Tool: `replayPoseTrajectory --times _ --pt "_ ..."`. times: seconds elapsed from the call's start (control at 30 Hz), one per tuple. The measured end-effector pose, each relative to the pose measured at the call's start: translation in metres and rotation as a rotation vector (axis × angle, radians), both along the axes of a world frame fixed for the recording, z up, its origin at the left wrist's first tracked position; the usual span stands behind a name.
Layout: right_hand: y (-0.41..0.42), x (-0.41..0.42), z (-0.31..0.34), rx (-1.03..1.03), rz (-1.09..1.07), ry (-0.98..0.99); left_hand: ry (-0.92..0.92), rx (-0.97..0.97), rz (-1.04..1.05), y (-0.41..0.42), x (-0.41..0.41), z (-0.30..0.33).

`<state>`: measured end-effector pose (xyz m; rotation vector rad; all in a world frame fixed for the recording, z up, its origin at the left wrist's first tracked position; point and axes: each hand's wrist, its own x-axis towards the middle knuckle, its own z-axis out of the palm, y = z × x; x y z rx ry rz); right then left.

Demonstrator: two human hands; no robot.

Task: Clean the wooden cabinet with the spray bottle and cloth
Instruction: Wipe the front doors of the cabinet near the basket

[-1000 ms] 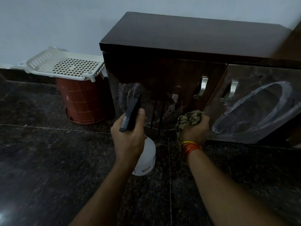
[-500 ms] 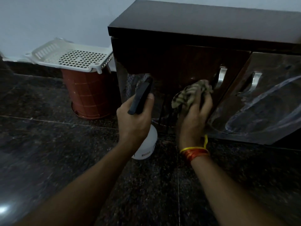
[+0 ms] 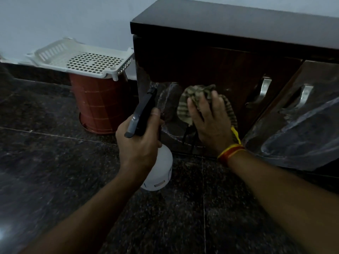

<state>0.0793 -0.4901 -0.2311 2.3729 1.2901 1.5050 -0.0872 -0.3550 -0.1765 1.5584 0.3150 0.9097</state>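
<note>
The right hand (image 3: 211,120) has climbed from low on the wooden cabinet (image 3: 229,57) to the middle of its left door, fingers now spread flat and pressing the striped cloth (image 3: 197,90) against the wood. Just left of it, the left hand (image 3: 139,142) stays wrapped around the neck of the spray bottle (image 3: 158,171), whose dark nozzle points at the door and whose white body hangs beneath the fist above the dark floor (image 3: 55,171). Farther left of that hand, a white basket (image 3: 77,57) lies on an upturned red bucket (image 3: 99,103).
</note>
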Motion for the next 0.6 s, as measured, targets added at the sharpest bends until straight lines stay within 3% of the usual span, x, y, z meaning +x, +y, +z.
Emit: replayPoseTrajectory --times 0.2,0.33,0.6 --pt "-0.038 0.028 0.017 -0.25 0.147 -0.096 -0.012 0.009 -0.002 0.0 -0.003 0.003" --pt "-0.055 0.034 0.016 -0.137 0.103 -0.101 -0.04 -0.018 0.012 0.006 -0.01 0.007" --pt "0.035 0.012 0.029 -0.207 0.214 -0.107 0.052 0.003 0.076 0.014 -0.023 -0.001"
